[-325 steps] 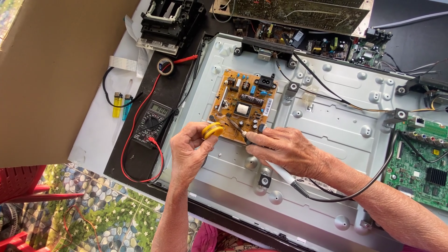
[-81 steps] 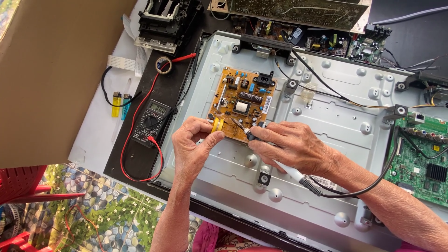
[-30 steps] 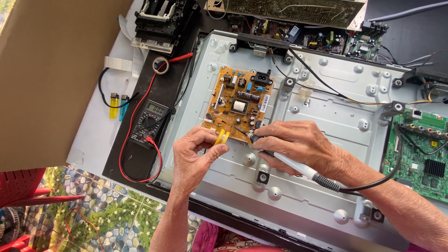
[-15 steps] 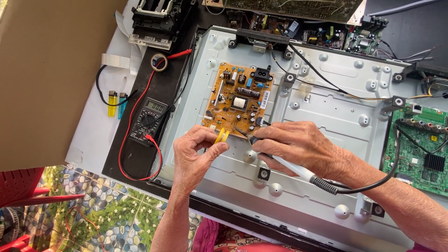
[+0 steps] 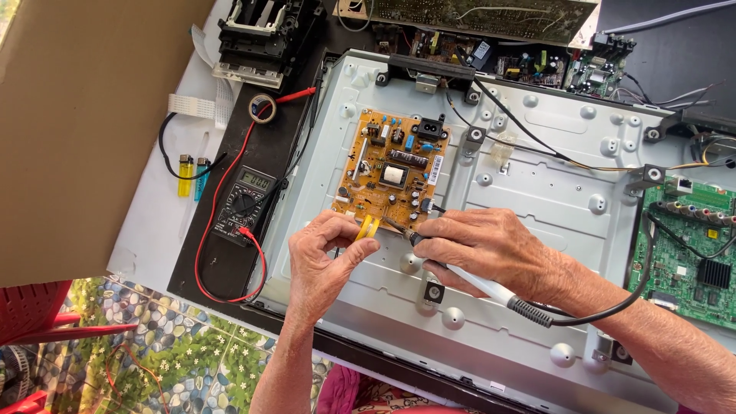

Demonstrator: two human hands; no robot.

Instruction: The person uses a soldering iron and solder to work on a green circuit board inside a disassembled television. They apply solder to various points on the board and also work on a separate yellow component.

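1. Workbench shot from above: a grey metal TV back panel (image 5: 537, 230) lies flat across it, with patterned floor tiles (image 5: 176, 360) showing below the near edge and a red plastic chair (image 5: 34, 310) at lower left.
2. Big brown cardboard sheet (image 5: 84, 115) covers the whole upper left corner, plain, no print I can make out.
3. Yellow power supply board (image 5: 391, 169) sits on the panel's left part, with a narrow white sticker along its right edge. Green main board (image 5: 694, 253) is off at the far right.
4. Black multimeter (image 5: 244, 201) lies left of the panel, red lead looping around it. Two lighters, one yellow (image 5: 185, 175) and one blue (image 5: 201, 169), lie further left, just beside each other.
5. Left hand (image 5: 326, 264) is curled, thumb and fingers pinching yellow tweezers (image 5: 367, 228) right at the board's bottom edge.
6. Right hand (image 5: 491, 249) is wrapped around a soldering iron (image 5: 468, 277), held pen-style, tip pointing at the same bottom edge, black cord trailing off past the wrist.
7. Both hands nearly meet, wrists resting on the panel.
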